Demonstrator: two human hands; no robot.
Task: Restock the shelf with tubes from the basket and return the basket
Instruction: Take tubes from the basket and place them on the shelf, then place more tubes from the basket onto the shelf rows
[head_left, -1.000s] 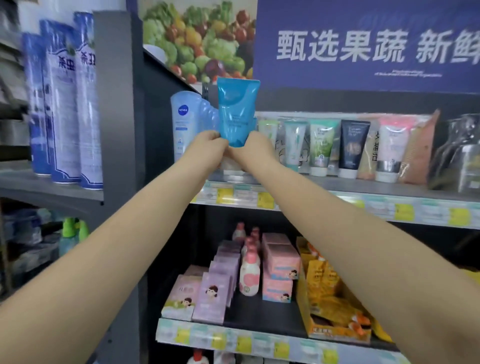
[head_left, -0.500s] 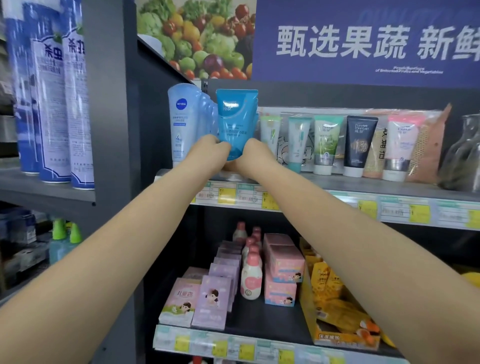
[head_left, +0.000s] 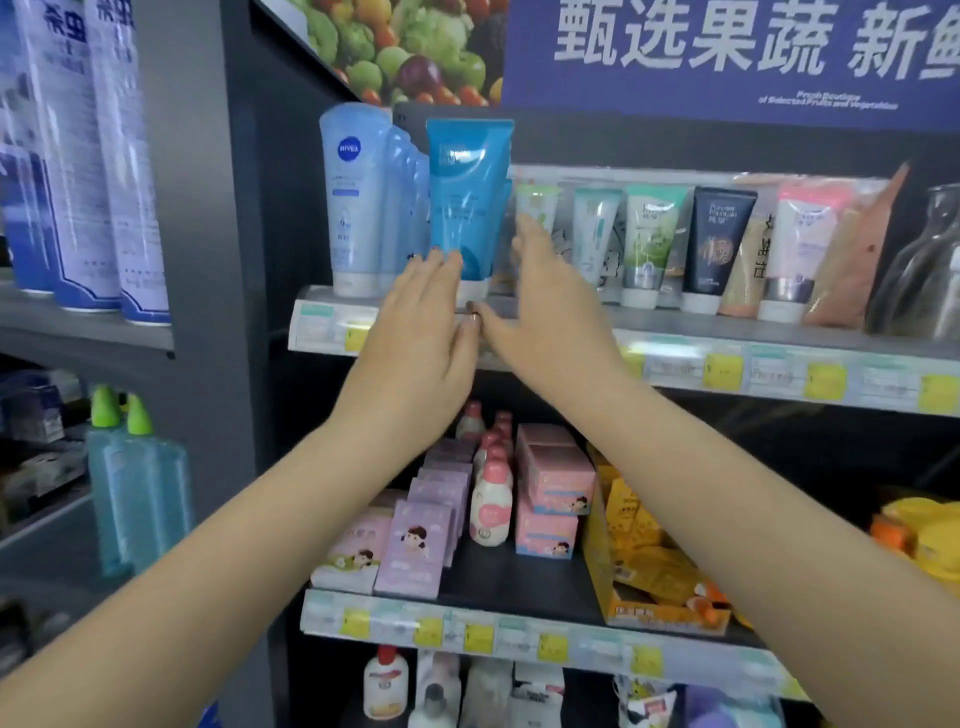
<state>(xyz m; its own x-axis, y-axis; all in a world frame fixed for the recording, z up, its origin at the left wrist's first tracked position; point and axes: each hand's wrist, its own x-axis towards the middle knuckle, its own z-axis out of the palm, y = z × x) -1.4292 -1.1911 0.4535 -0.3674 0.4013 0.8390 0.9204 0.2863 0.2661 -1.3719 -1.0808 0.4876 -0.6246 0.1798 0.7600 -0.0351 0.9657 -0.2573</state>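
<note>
A bright blue tube (head_left: 467, 197) stands cap-down on the top shelf (head_left: 727, 338), next to a row of pale blue Nivea tubes (head_left: 353, 192). My left hand (head_left: 421, 332) is just in front of and below the blue tube, fingers straight, fingertips near its lower left. My right hand (head_left: 545, 301) is spread flat to the tube's right, fingers straight, holding nothing. The two thumbs meet below the cap. The basket is out of view.
Several smaller tubes (head_left: 649, 244) line the top shelf to the right, ending at a glass jar (head_left: 924, 270). Pink and purple boxes (head_left: 550, 493) and bottles fill the shelf below. Tall blue spray cans (head_left: 88, 156) stand on the left unit.
The blue tube went from held up in both hands to standing on the shelf. Both hands have let go and opened, drawing back slightly.
</note>
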